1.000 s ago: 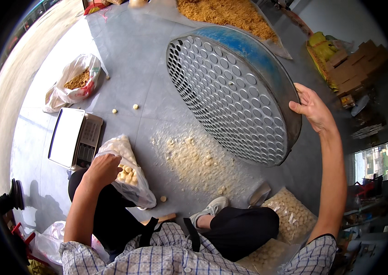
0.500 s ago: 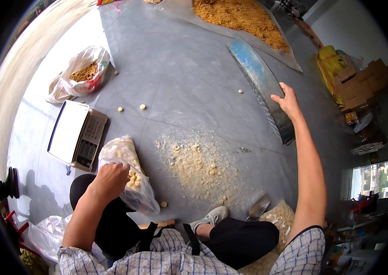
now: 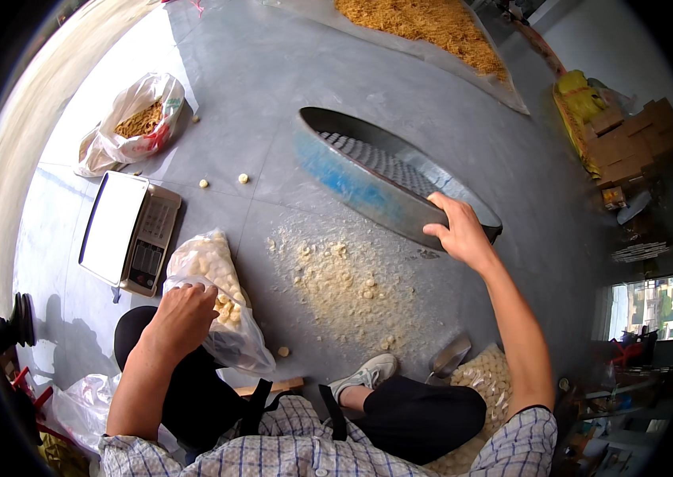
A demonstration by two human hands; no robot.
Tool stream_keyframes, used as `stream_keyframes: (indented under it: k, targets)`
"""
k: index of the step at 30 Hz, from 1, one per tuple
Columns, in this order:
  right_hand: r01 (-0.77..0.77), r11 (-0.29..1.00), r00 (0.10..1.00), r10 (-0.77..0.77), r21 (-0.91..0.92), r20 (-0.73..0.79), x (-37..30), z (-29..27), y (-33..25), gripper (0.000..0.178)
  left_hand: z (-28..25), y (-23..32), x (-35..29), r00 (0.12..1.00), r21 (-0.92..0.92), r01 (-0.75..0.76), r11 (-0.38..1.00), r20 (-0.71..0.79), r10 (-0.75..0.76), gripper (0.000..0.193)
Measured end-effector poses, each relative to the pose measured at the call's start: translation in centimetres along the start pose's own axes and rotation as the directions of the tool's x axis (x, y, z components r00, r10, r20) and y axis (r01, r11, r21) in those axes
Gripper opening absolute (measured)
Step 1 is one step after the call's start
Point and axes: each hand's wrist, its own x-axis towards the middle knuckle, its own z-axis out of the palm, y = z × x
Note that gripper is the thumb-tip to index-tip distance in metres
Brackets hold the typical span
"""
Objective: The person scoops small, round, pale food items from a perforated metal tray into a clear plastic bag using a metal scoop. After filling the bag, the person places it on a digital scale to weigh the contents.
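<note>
My right hand (image 3: 462, 232) grips the rim of a large round sieve (image 3: 352, 183) with blue-stained metal sides. The sieve is tilted, so its perforated bottom shows past the near wall, and nothing is seen lying in it. My left hand (image 3: 185, 314) is closed on the gathered edge of a clear plastic bag (image 3: 208, 258) filled with pale round pieces. Between the bag and my foot, a patch of pale crumbs and powder (image 3: 352, 290) is spread on the floor. Several loose pale pieces lie apart from it.
A digital scale (image 3: 131, 232) stands left of the bag, and a white bag of brown shreds (image 3: 142, 119) is beyond it. A metal scoop (image 3: 449, 355) rests by another clear bag (image 3: 486, 381) near my right knee. Orange-brown shreds (image 3: 424, 32) cover a sheet at the far side.
My right hand has brought the sieve left and nearer, turning it from nearly edge-on so that its inside shows. The left hand has barely moved on the bag.
</note>
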Motion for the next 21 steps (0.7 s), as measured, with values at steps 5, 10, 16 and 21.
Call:
stream_keyframes:
  k: [5, 10, 16, 21]
  targets:
    - [-0.047, 0.991, 0.999, 0.044, 0.123, 0.022, -3.7, -5.8, -4.8, 0.04, 0.1, 0.0, -0.1, 0.999, 0.003, 0.022, 1.0, 0.031, -0.022, 0.018]
    - [-0.073, 0.957, 0.997, 0.059, 0.282, 0.057, -6.1, -10.1, -4.6, 0.039, 0.5, -0.2, 0.2, 1.0, 0.007, -0.004, 1.0, -0.004, 0.004, 0.019]
    - [-0.106, 0.898, 0.993, 0.121, 0.426, -0.009, -10.6, -12.7, -6.3, 0.037, 1.5, -1.3, 0.1, 0.999, 0.041, -0.026, 0.999, -0.018, 0.027, 0.02]
    - [-0.14, 0.931, 0.982, 0.173, 0.337, -0.072, -13.5, -13.9, -3.2, 0.037, 2.1, -1.8, 0.1, 1.0, 0.04, -0.003, 0.999, -0.02, 0.003, 0.021]
